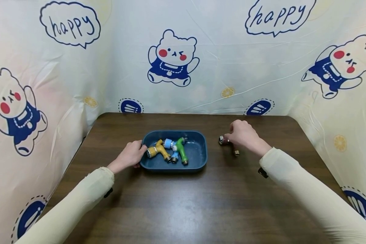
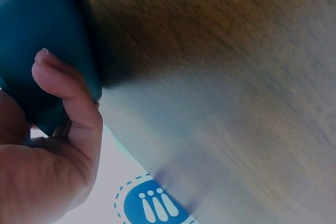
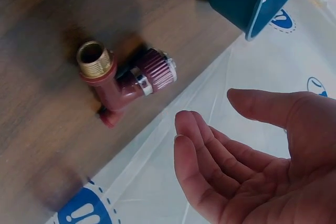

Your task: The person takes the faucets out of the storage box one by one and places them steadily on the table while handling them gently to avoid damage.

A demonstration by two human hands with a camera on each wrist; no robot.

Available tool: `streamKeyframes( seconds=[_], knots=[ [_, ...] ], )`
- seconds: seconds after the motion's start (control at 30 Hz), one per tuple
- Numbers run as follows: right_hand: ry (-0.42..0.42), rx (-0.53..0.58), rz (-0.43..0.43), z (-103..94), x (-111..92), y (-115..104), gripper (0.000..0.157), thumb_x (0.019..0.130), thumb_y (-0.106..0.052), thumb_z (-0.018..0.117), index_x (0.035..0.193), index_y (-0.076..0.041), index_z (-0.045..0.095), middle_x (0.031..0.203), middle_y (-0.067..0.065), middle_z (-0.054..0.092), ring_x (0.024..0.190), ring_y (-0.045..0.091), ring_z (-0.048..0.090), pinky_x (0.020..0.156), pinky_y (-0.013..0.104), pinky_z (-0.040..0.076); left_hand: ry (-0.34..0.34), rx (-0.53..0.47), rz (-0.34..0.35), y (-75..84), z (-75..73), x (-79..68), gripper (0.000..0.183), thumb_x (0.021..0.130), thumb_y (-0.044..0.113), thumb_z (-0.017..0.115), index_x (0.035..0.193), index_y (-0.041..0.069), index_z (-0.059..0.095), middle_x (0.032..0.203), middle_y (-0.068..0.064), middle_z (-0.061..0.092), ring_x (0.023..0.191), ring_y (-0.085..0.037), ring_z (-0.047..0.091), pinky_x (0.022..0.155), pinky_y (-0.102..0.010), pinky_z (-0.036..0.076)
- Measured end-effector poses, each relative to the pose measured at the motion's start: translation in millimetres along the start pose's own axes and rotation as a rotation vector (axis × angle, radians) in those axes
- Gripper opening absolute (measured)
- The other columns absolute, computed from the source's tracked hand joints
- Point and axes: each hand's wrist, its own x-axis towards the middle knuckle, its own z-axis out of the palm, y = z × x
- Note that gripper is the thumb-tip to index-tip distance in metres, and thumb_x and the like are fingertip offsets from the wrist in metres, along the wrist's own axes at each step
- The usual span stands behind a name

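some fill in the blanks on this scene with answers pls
The left hand grips the dark blue rounded-rectangular tray, which holds ____ taps.
In the head view, the tray's rightmost tap is ____.
There, the maroon tap with a brass threaded end lies to the tray's ____.

Missing words: three; green; right.
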Motion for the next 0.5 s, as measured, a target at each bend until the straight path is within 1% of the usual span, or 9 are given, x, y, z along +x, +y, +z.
streamKeyframes(
  seconds=[0.2, 0.3, 0.5],
  knots=[
    [0.020, -0.003, -0.039, -0.5, 0, -6, 0.042, 0.097, -0.025, 0.072, 0.123, 0.008, 0.068, 0.115, 0.026, 0.069, 0.092, 0.034, 0.067, 0.086, 0.056, 0.058, 0.008, 0.003, -0.009, 0.0, 0.3, 0.1, 0.027, 0.111, 0.016, 0.040, 0.108, -0.004, 0.059, 0.073, -0.016, 0.065, 0.046, -0.020, 0.064, 0.044, -0.034, 0.056],
    [0.018, -0.011, -0.043, -0.8, 0, -8, 0.041, 0.097, -0.025, 0.072, 0.122, 0.008, 0.068, 0.115, 0.026, 0.069, 0.091, 0.034, 0.067, 0.086, 0.056, 0.058, 0.011, 0.007, -0.018, 0.0, 1.0, 0.6, 0.027, 0.111, 0.016, 0.040, 0.109, -0.003, 0.059, 0.075, -0.017, 0.066, 0.046, -0.021, 0.064, 0.045, -0.034, 0.056],
    [0.022, -0.014, -0.046, -1.2, -1, -14, 0.042, 0.097, -0.024, 0.073, 0.123, 0.008, 0.068, 0.120, 0.027, 0.069, 0.094, 0.035, 0.067, 0.089, 0.057, 0.057, 0.003, 0.007, -0.029, -1.9, 2.9, 1.5, 0.028, 0.111, 0.018, 0.041, 0.110, -0.003, 0.059, 0.078, -0.018, 0.066, 0.048, -0.022, 0.064, 0.045, -0.034, 0.057]
  ],
)
